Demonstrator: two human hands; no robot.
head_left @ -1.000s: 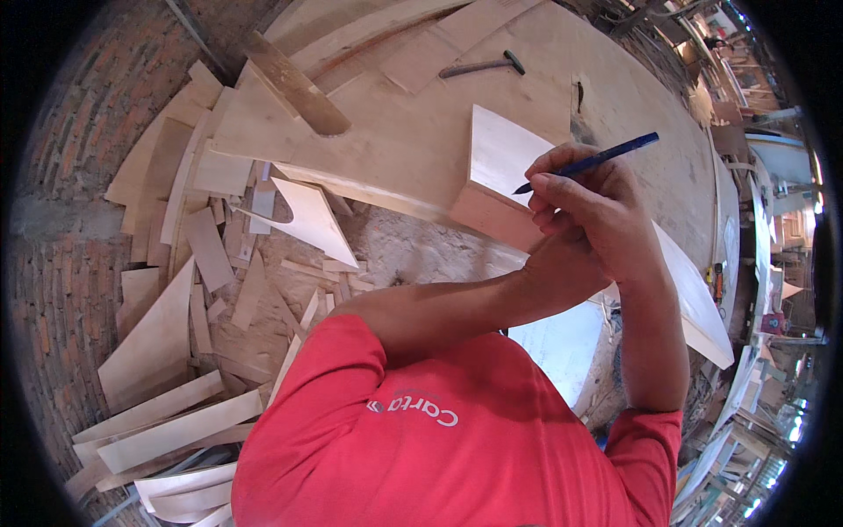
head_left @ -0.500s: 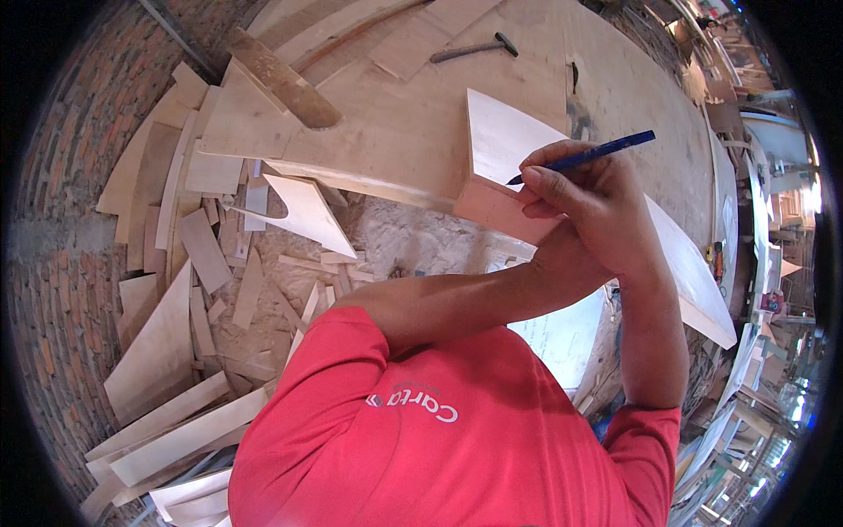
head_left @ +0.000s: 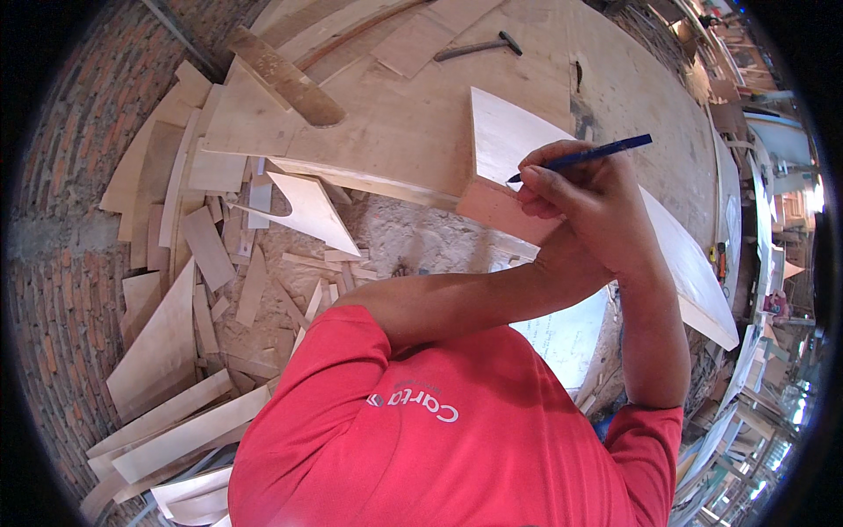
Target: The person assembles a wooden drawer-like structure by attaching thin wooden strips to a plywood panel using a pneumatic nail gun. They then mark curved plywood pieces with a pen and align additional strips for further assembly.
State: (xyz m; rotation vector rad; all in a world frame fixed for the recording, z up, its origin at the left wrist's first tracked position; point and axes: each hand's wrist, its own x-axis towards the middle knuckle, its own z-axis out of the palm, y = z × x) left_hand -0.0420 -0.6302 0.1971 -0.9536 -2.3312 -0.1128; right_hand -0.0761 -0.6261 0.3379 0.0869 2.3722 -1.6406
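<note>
My right hand is closed around a dark blue pen. The pen's tip points left, at the near edge of a long pale wooden piece with a thick front side, lying across the bench's front edge. My left forearm crosses in front of my body, so my left hand is below my right wrist. It is close against the wooden piece, but its fingers are hidden behind my right hand. Whether the tip touches the wood is hard to see.
A plywood-topped bench carries a hammer and a long board. Wood offcuts lie piled at the left beside a brick wall. A white sheet with writing is partly hidden below my forearm.
</note>
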